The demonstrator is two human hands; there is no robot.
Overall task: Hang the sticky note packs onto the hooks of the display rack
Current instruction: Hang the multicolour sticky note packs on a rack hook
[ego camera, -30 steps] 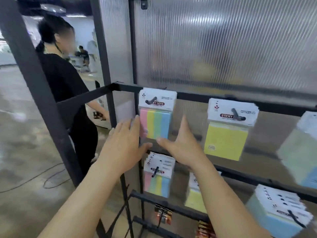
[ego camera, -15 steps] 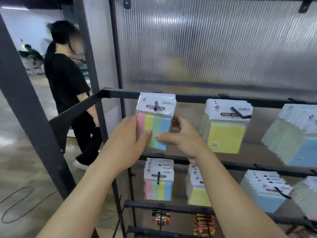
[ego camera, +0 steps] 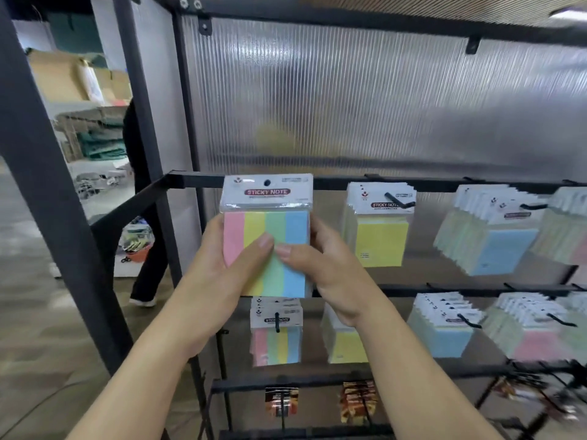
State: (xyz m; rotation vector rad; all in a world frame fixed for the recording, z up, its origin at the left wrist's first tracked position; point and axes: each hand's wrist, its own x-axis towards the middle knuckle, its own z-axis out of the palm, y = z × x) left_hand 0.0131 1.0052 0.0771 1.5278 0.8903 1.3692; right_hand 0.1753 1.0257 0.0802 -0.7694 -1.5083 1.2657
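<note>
Currently the four-colour sticky note pack (ego camera: 266, 246) hangs just below the left end of the top rail (ego camera: 197, 180) of the display rack (ego camera: 187, 128). The dark tip of the hook (ego camera: 268, 181) shows through the hole in the pack's header card (ego camera: 267, 198), so I read it as threaded on. How far back on the hook it sits is hidden. Left hand (ego camera: 219, 277) wraps the pack's left edge, fingers behind, thumb pressed flat on the front. Right hand (ego camera: 333, 277) mirrors that on the right edge, and the two thumbs nearly meet on the green strip. Both hands clamp the pack, neither is spread. Handling guess: light, and the paper block is stiff enough to steer as one piece. The clear film wrap looks slick, and the thin header card is likely to bend or tear at the hole if pulled. So hold the block by its side edges, not the card. Further right below the same rail, a yellow pack (ego camera: 381, 239) hangs on its own hook, near but apart. Likely remaining: slide back, release.
</note>
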